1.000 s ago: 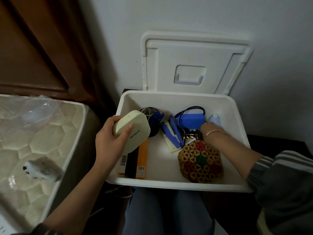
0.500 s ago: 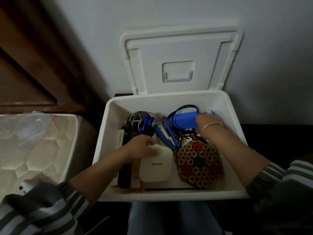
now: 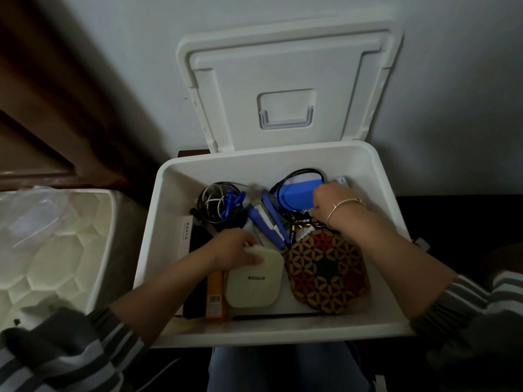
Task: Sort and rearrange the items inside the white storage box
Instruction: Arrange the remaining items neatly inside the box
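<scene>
My left hand (image 3: pixel 236 248) curls its fingers over the cream case (image 3: pixel 254 282), laid flat near-centre in the white storage box (image 3: pixel 283 331). My right hand (image 3: pixel 335 202) seems to pinch the far blue pouch (image 3: pixel 297 193). Sorting looks half done.

Upper garment: long-sleeved, with dark grey and pale grey stripes. The left sleeve (image 3: pixel 70 355) shows at the near-left corner of the white storage box (image 3: pixel 283 332). The right sleeve (image 3: pixel 475 304), with a ribbed dark cuff, shows at its near-right corner.

The left hand (image 3: pixel 235 250) and right hand (image 3: pixel 331 202) are bare. The right wrist carries one thin silver-coloured bracelet (image 3: pixel 346 203).

Legs: blue denim trousers (image 3: pixel 283 369), below the box's near rim.
</scene>
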`<state>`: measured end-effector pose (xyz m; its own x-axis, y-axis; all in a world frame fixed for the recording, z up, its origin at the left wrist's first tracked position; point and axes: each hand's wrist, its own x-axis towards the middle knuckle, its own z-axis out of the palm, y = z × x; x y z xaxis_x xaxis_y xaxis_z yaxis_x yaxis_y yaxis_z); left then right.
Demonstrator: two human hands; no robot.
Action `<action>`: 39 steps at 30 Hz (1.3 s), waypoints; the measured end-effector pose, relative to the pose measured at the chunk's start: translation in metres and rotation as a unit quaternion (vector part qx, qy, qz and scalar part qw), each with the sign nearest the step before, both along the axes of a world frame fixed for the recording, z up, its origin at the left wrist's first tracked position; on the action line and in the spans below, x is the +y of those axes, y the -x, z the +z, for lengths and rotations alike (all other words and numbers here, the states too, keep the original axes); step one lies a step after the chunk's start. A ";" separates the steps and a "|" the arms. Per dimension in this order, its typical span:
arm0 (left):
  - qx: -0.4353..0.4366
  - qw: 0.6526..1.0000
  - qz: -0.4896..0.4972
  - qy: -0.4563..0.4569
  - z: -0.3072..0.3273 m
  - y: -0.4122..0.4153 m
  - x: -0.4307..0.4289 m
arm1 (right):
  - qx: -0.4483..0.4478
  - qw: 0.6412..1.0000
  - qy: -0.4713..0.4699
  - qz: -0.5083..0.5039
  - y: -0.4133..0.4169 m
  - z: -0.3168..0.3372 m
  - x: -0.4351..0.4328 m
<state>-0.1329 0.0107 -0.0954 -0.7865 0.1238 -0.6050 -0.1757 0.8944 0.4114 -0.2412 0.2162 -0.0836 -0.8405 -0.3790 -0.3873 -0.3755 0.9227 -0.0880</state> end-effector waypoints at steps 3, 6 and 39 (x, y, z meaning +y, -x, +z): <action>0.033 0.999 0.021 -0.029 0.018 -0.004 -0.012 | -0.104 0.993 0.056 0.013 -0.013 0.011 0.002; 0.051 0.995 0.060 -0.061 0.036 -0.010 -0.027 | -0.251 0.954 0.098 0.134 -0.048 0.020 0.000; -0.039 0.998 0.043 -0.006 0.002 -0.020 -0.006 | -0.496 0.845 0.185 0.071 -0.092 0.028 0.021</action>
<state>-0.1132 0.0045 -0.0930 -0.7450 0.0663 -0.6637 -0.2829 0.8697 0.4044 -0.1490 0.2370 -0.0554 -0.1079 -0.6984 -0.7076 -0.0523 0.7147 -0.6975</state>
